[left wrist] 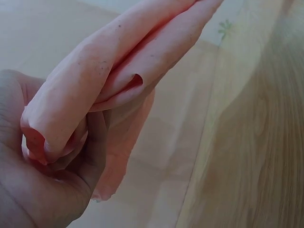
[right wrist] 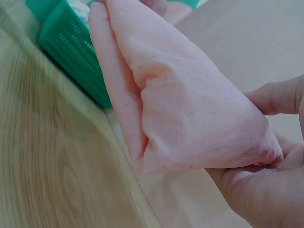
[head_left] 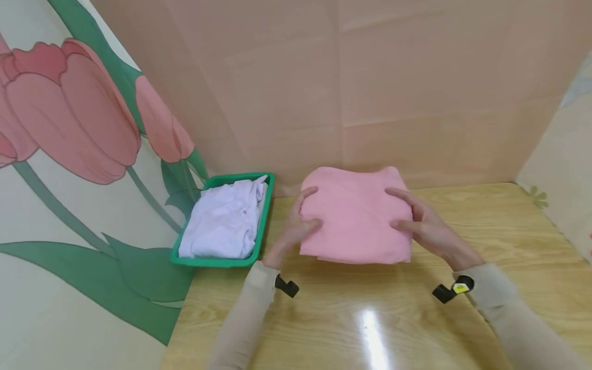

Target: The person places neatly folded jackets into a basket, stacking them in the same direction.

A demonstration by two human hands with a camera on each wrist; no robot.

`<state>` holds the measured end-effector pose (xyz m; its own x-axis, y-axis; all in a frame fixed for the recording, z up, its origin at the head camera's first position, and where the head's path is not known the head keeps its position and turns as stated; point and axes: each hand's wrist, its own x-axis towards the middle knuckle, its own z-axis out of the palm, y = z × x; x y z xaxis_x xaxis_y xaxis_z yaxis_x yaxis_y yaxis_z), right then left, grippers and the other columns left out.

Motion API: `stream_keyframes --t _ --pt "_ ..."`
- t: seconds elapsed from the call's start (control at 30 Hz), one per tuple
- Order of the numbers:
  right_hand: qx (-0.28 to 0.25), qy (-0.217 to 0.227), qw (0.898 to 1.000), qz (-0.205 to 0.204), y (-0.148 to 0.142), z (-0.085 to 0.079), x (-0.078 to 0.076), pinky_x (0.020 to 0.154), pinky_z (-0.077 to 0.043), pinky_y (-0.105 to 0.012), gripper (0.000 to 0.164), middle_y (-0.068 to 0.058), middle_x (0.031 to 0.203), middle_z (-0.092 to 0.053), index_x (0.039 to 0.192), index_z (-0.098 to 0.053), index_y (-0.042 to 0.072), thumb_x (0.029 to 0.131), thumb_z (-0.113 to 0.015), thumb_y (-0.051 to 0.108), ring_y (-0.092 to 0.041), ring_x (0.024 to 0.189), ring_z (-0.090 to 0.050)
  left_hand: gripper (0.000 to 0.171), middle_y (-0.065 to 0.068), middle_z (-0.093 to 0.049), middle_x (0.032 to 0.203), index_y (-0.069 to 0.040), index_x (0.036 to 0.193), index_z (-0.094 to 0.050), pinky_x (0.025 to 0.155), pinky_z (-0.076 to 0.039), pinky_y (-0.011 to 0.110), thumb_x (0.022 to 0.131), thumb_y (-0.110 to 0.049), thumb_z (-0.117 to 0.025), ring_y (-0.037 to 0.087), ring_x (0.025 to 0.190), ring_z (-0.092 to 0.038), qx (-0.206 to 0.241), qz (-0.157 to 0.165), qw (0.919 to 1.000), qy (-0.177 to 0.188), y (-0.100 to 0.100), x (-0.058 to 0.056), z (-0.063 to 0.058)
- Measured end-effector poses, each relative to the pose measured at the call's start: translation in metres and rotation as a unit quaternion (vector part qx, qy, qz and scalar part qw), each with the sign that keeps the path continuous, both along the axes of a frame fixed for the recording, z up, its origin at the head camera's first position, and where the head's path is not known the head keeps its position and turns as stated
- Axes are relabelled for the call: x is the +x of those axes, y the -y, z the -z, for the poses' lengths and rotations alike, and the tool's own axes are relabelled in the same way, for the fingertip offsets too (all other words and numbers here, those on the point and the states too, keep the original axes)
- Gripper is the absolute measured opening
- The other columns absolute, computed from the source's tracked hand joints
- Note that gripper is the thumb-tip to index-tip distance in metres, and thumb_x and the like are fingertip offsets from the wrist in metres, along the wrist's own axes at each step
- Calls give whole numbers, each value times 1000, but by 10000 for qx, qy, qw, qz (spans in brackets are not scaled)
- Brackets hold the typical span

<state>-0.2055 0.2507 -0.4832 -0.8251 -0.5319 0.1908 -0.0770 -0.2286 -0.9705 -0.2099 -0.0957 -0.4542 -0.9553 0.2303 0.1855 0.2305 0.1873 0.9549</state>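
Note:
A folded pink cloth (head_left: pixel 355 216) is held up over the wooden table by both hands. The left hand (head_left: pixel 298 223) grips its left edge, thumb on the near face. On the opposite edge, the right hand (head_left: pixel 425 226) pinches the cloth between thumb and fingers. Thick, soft layers of the pink cloth (left wrist: pixel 128 61) show in the left wrist view, tucked into the palm of the left hand (left wrist: pixel 52 175). From the right wrist view, the cloth (right wrist: pixel 185 109) has a fold running along one side, and the right hand (right wrist: pixel 266 190) holds its corner.
A green plastic basket (head_left: pixel 265 221) with folded white cloth (head_left: pixel 224 221) in it stands left of the hands, near the flower-painted wall (head_left: pixel 83 216). Behind the wooden table (head_left: pixel 324 318) rises a brownish covering (head_left: pixel 393 92). A light reflection lies on the tabletop.

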Motion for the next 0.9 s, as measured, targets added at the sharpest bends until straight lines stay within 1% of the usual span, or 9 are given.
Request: stream_keyframes --t 0.13,0.2,0.27,0.3,0.4,0.53,0.67,0.77,0.9 --pt "32 -31 10000 -57 15 -5 -5 85 -63 -33 80 -14 145 -41 171 -21 18 105 -57 -7 -14 112 -62 85 16 -42 161 -21 158 -48 100 -50 38 80 7 -67 31 128 -50 110 32 9998 -144 17 -1 -8" --pt "39 -21 10000 -85 25 -8 -7 85 -63 -33 80 -15 145 -43 171 -21 19 105 -59 -6 -15 112 -63 88 17 -44 159 -20 158 -48 96 -53 36 77 8 -67 31 125 -52 86 -35 9997 -219 27 -2 -12" --pt "57 -13 9999 -142 34 -12 -10 86 -63 -32 81 -16 145 -42 171 -21 19 105 -59 -5 -15 114 -62 89 15 -45 159 -21 158 -49 94 -53 35 76 9 -66 29 125 -52 35 -113 9995 -278 37 -3 -15" --pt "61 -13 9998 -171 39 -14 -11 87 -62 -32 81 -17 147 -40 172 -21 19 105 -60 -5 -16 116 -61 89 14 -44 160 -20 158 -50 94 -53 36 75 9 -65 29 126 -51 20 -139 9994 -317 42 -3 -17" --pt "61 30 9997 -233 53 -19 -15 90 -61 -32 82 -19 154 -34 172 -19 19 104 -60 -5 -17 122 -57 89 10 -43 162 -21 157 -50 100 -49 39 75 10 -65 28 130 -49 -115 -248 9989 -378 57 -4 -21" --pt "68 140 9998 -146 67 -27 -22 91 -61 -31 84 -20 160 -29 172 -19 20 104 -59 -6 -18 125 -55 91 8 -39 164 -24 158 -49 109 -43 45 76 10 -67 28 136 -44 -199 -280 9987 -372 72 -5 -26" --pt "151 173 9996 -133 81 -36 -29 92 -61 -30 85 -22 160 -30 172 -18 21 104 -60 -5 -18 125 -55 91 5 -37 165 -29 157 -49 105 -45 45 78 12 -68 29 135 -43 -73 -333 9990 -276 86 -3 -32" --pt "220 119 9995 -212 93 -43 -34 92 -61 -31 86 -24 161 -32 172 -17 21 103 -61 -4 -19 124 -58 89 5 -38 163 -32 156 -50 101 -46 42 80 10 -67 28 132 -44 -30 -420 9988 -230 99 -2 -37" --pt "306 55 9993 -209 112 -54 -41 90 -61 -31 86 -26 160 -35 172 -20 23 102 -62 -5 -20 123 -59 87 8 -41 159 -28 157 -50 98 -46 38 81 10 -66 28 128 -44 76 -460 9985 -292 118 -3 -46"
